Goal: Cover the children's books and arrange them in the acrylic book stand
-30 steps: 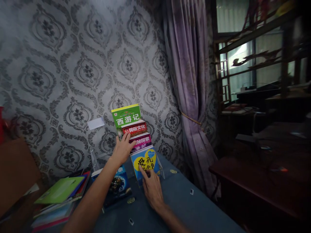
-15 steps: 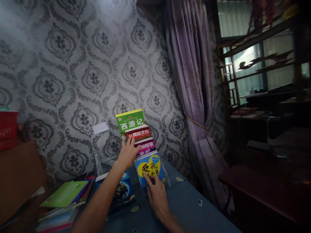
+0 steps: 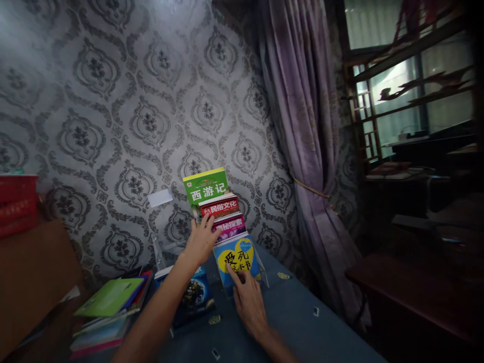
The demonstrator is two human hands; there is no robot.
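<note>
Several books stand stepped one before another on a see-through stand [image 3: 263, 269]. Rearmost is a green book [image 3: 206, 187], then a red book [image 3: 226, 205], a purple book [image 3: 233, 228] and, in front, a blue book [image 3: 226, 252] with a yellow heart. My left hand [image 3: 198, 242] is at the left side of the red and purple books, fingers apart and touching their covers. Low on the blue book's front lies my right hand [image 3: 248, 300], one finger stretched up its cover and the others bent. Neither hand's grip encloses a book.
Left of the stand, a dark blue book [image 3: 198, 295] leans on another clear stand [image 3: 158, 254], partly behind my left forearm. Farther left are piled books [image 3: 113, 297], a cardboard box [image 3: 38, 282] and a red basket [image 3: 17, 206]. A purple curtain [image 3: 306, 126] hangs at right beside the table [image 3: 298, 322].
The view has shifted slightly, so the scene sits a little farther right. Both hands keep nearly the same places against the books, and the purple book's title shows more beside my left fingers.
</note>
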